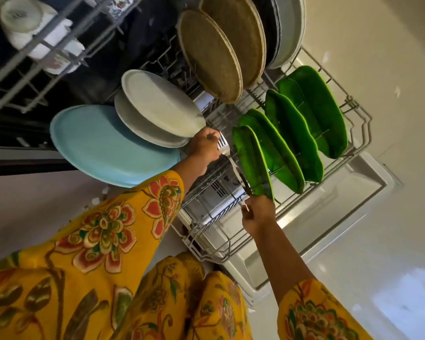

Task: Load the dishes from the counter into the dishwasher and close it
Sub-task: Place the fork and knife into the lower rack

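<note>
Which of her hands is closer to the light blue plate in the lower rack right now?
Left. The left hand holds a fork right beside the light blue plate; the right hand is farther off, at the nearest green plate.

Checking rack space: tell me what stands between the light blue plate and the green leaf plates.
In the head view, the left hand holding a fork over bare lower rack wires.

Leaf-shaped plates (290, 136) stand in the lower rack (361, 123), round plates (157, 106) to their left
</note>
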Motion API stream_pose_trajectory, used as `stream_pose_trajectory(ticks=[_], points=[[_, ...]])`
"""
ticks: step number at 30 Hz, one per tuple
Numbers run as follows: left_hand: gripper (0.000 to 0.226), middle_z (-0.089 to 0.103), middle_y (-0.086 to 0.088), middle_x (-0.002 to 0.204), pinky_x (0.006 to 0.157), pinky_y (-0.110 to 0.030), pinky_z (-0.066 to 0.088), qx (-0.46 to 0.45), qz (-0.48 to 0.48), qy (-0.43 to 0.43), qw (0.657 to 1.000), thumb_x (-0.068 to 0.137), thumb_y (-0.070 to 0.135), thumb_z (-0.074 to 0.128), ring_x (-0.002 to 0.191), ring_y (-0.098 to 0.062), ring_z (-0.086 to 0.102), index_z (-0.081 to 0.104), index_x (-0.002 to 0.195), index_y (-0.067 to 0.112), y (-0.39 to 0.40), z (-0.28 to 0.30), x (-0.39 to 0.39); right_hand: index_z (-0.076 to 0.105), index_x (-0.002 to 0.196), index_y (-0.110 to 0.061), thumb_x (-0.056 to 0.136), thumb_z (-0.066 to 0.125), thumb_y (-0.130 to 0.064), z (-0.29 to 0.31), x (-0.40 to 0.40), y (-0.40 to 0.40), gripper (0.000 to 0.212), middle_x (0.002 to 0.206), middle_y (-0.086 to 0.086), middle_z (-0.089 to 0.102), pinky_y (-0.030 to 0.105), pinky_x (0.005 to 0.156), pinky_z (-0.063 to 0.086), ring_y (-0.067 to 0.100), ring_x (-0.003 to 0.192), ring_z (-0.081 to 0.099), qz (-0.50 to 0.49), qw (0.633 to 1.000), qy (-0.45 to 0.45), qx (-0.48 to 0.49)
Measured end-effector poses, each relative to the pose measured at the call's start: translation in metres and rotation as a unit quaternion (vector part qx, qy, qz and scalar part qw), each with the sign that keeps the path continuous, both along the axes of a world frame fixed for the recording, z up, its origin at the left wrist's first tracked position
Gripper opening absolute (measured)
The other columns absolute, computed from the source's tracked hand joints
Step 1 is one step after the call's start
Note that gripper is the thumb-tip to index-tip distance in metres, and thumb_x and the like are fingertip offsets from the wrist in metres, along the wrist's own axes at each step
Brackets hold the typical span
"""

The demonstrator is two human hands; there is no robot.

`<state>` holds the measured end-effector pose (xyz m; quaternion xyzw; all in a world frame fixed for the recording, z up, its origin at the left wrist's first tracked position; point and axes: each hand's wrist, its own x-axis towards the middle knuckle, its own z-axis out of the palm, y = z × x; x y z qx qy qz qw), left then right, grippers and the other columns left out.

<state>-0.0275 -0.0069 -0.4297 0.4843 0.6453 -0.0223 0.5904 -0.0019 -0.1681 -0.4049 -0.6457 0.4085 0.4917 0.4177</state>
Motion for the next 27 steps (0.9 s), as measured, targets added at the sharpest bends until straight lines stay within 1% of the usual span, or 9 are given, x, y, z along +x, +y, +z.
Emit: stream_pose_trajectory(ticks=[2,4,6,8,11,15,18,22,27], points=[[0.014,0.060,-0.013,0.096,0.066,-0.032,0.053,-0.002,-0.003,0.004,1.000,0.098,0.016,0.043,0.062,-0.018,0.055,0.057,0.100,0.017,0.002,-0.010,0.001,0.051,0.076,-0.015,0.089,0.037,0.011,-0.009,0.000,-0.001,0.032,0.082,0.001,0.051,0.021,0.057,0.035,0.011,0.066,0.042,-0.034,0.999,0.006,0.001],[0.017,0.058,-0.012,0.098,0.059,-0.025,0.051,-0.013,0.003,0.000,1.000,0.099,0.014,0.042,0.065,-0.017,0.055,0.057,0.107,0.012,0.001,-0.018,0.001,0.054,0.080,-0.012,0.087,0.037,0.014,-0.018,-0.002,0.000,0.032,0.087,0.004,0.053,0.021,0.056,0.034,0.011,0.068,0.042,-0.058,0.998,0.014,0.010],[0.015,0.056,-0.011,0.098,0.052,-0.020,0.045,-0.028,0.010,-0.007,1.000,0.099,0.013,0.041,0.064,-0.014,0.052,0.054,0.105,0.013,-0.001,-0.025,0.001,0.054,0.082,-0.006,0.086,0.036,0.016,-0.026,-0.004,-0.001,0.029,0.089,0.007,0.052,0.021,0.055,0.033,0.012,0.067,0.042,-0.039,0.999,0.015,0.004],[0.012,0.056,-0.011,0.098,0.052,-0.021,0.042,-0.039,0.010,-0.004,0.999,0.100,0.013,0.040,0.059,-0.011,0.049,0.051,0.101,0.016,-0.004,-0.031,0.000,0.051,0.075,-0.005,0.087,0.036,0.016,-0.033,-0.005,-0.003,0.028,0.089,0.010,0.053,0.022,0.058,0.034,0.013,0.067,0.042,-0.027,0.999,0.019,0.002],[0.014,0.056,-0.011,0.099,0.051,-0.021,0.037,-0.054,0.014,0.001,0.998,0.099,0.010,0.038,0.061,-0.011,0.048,0.050,0.101,0.017,-0.006,-0.041,-0.002,0.047,0.064,-0.006,0.088,0.034,0.018,-0.045,-0.006,-0.007,0.036,0.097,0.025,0.056,0.029,0.073,0.036,0.013,0.068,0.041,0.024,1.000,-0.005,0.005],[0.024,0.060,-0.013,0.109,0.053,-0.022,0.036,-0.083,0.012,0.001,0.997,0.096,0.006,0.036,0.077,-0.017,0.054,0.051,0.109,0.018,-0.007,-0.049,-0.003,0.049,0.074,-0.003,0.085,0.033,0.017,-0.052,-0.006,-0.006,0.028,0.083,0.008,0.051,0.025,0.062,0.036,0.015,0.068,0.042,-0.055,0.998,0.031,0.013],[0.030,0.059,-0.012,0.107,0.052,-0.022,0.036,-0.088,0.011,0.010,0.996,0.094,0.005,0.037,0.071,-0.014,0.049,0.052,0.118,0.015,-0.007,-0.054,-0.004,0.049,0.078,-0.006,0.084,0.033,0.017,-0.056,-0.006,-0.003,0.028,0.080,0.007,0.051,0.024,0.062,0.036,0.015,0.066,0.041,-0.109,0.993,0.049,0.019],[0.027,0.061,-0.013,0.114,0.052,-0.023,0.034,-0.103,0.022,0.010,0.994,0.094,0.005,0.036,0.081,-0.018,0.052,0.050,0.106,0.023,-0.008,-0.059,-0.005,0.048,0.078,-0.008,0.084,0.035,0.015,-0.056,-0.006,-0.002,0.028,0.084,0.007,0.053,0.024,0.064,0.038,0.015,0.067,0.041,-0.107,0.992,0.052,0.028],[0.037,0.062,-0.011,0.121,0.056,-0.025,0.035,-0.123,0.041,0.006,0.992,0.094,0.007,0.034,0.100,-0.023,0.057,0.049,0.124,0.025,-0.007,-0.063,-0.010,0.047,0.074,-0.009,0.086,0.037,0.014,-0.059,-0.006,0.000,0.027,0.084,0.006,0.051,0.023,0.065,0.038,0.015,0.072,0.043,-0.079,0.995,0.047,0.026]])
